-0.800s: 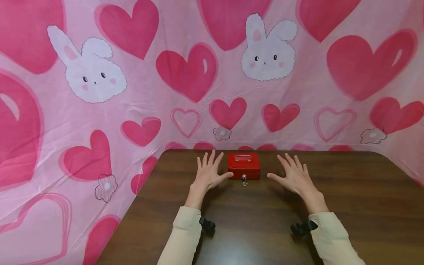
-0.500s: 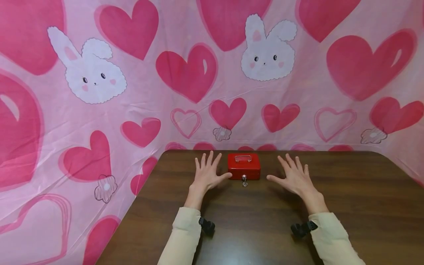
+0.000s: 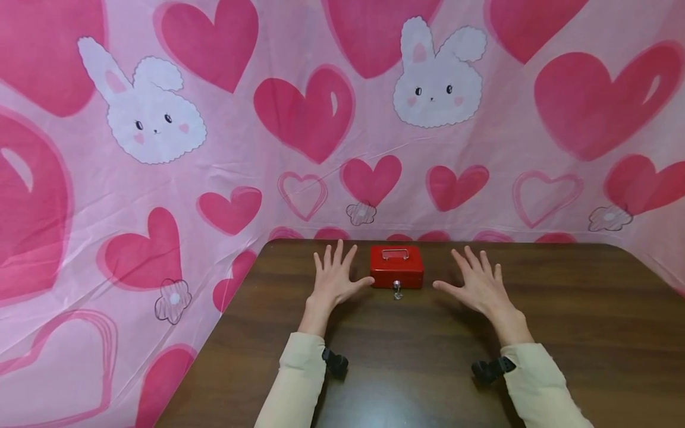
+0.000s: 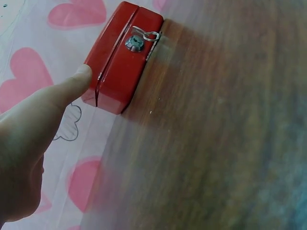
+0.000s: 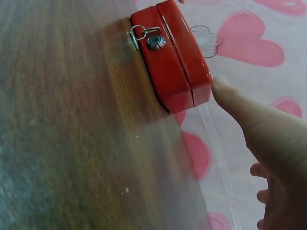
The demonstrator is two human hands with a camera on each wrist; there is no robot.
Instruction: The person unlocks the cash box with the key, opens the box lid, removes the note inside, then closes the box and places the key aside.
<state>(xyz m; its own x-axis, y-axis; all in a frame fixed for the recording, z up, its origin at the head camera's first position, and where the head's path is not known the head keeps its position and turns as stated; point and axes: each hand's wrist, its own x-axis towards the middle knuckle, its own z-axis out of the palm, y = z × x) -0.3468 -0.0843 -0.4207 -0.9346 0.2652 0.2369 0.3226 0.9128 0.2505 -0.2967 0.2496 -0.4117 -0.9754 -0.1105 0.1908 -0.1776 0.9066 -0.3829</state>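
Observation:
A small red cash box [image 3: 396, 270] with a closed lid and a folded metal handle [image 3: 395, 254] sits near the table's far edge. From the lock [image 4: 135, 43] on its front hang a ring and keys [image 3: 398, 293]. My left hand [image 3: 335, 282] is spread on the box's left side, its thumb tip close to the front left corner; whether it touches, I cannot tell. On the other side my right hand [image 3: 480, 288] is spread too, its thumb pointing at the box with a small gap in the head view. Neither hand holds anything.
The brown wooden table [image 3: 407, 362] reaches back to a pink cloth [image 3: 321, 35] printed with hearts and rabbits, which hangs behind and at the left. Dark wrist cameras sit on both cuffs, the left camera [image 3: 336, 363] and the right camera [image 3: 489, 370].
My left hand has drawn very slightly left, away from the box. The whole head view has shifted a little. The right hand and the box look otherwise unchanged.

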